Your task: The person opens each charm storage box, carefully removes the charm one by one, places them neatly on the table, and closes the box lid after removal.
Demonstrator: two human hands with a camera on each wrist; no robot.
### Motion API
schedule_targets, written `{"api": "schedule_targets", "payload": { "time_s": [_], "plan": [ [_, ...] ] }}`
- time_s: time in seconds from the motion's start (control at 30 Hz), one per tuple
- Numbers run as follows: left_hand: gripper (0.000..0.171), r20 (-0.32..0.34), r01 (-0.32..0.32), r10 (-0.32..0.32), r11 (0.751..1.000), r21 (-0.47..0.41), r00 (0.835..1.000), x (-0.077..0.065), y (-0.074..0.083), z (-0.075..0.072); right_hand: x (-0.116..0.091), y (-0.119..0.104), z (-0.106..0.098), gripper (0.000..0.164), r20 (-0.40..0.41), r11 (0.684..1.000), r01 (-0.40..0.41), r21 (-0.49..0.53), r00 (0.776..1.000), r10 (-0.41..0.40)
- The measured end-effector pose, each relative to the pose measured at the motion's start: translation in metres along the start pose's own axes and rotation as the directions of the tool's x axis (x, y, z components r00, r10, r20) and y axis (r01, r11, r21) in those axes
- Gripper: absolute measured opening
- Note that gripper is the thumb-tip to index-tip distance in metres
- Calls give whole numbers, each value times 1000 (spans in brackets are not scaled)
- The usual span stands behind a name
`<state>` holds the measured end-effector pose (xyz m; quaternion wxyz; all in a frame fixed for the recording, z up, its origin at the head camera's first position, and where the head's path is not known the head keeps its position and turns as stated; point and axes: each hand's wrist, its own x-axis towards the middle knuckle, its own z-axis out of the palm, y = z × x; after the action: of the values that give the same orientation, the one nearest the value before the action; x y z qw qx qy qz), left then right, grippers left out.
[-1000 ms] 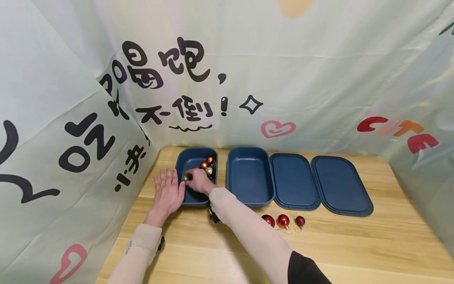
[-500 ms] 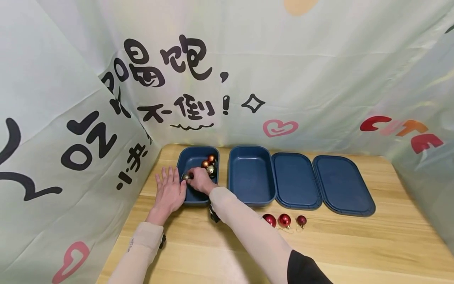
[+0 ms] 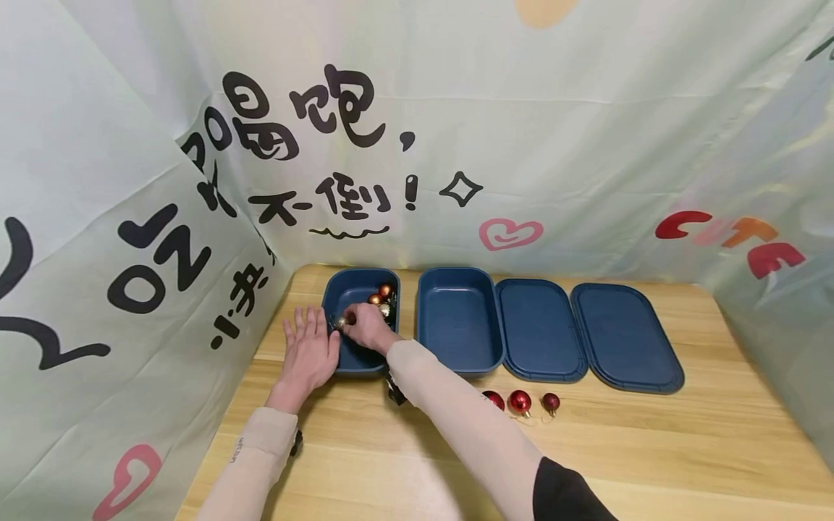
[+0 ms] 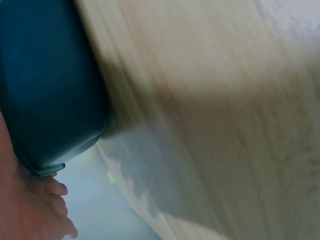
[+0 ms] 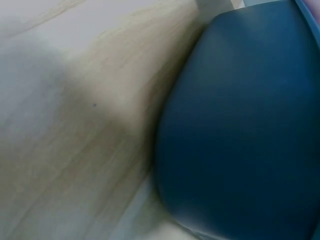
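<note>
A small, shiny gold-coloured ball ornament (image 3: 342,323) is inside the left dark-blue, rounded rectangular box (image 3: 355,358), near its left wall. The thumb and fingers of the right hand (image 3: 369,327) pinch it from the right; the right wrist view shows no fingers, so the exact contact cannot be told. The left hand (image 3: 309,354) lies along the left rim, fingers straight and a little spread, its thumb close to the ball. Along the box's right wall sit two glossy copper-coloured balls (image 3: 385,291) and another gold-coloured ball (image 3: 385,310).

The smooth round surface could slip if the pinch is shallow, and the ball might then roll. The right hand's knuckles, just beside the second gold ball, could nudge that group. The left thumb could get in the way.

Edges are tight: the rim under the left palm, and a narrow wooden strip between this box and the right dark-blue box (image 3: 459,318). The freest path seems upward. Toward the near right, the right forearm reaches over the table (image 3: 651,463) and partly covers the leftmost of three red balls (image 3: 520,403).
</note>
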<state>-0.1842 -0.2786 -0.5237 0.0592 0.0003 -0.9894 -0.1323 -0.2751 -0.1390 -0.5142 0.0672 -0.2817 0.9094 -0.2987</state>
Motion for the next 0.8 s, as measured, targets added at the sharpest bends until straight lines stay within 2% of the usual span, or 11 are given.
{"api": "schedule_targets", "payload": {
  "time_s": [0.37,0.57,0.8],
  "plan": [
    [68,2,1,-1,1000,12,1000,-1,0,0,-10,2,-17,24,-37,996,37,85,999,-34],
    [69,15,3,-3,1000,24,1000,-1,0,-1,-21,0,-28,20,-77,984,80,161,995,-68],
    [69,23,2,-2,1000,19,1000,-1,1,-2,-30,-5,-40,23,-94,972,98,212,992,-79]
  ]
}}
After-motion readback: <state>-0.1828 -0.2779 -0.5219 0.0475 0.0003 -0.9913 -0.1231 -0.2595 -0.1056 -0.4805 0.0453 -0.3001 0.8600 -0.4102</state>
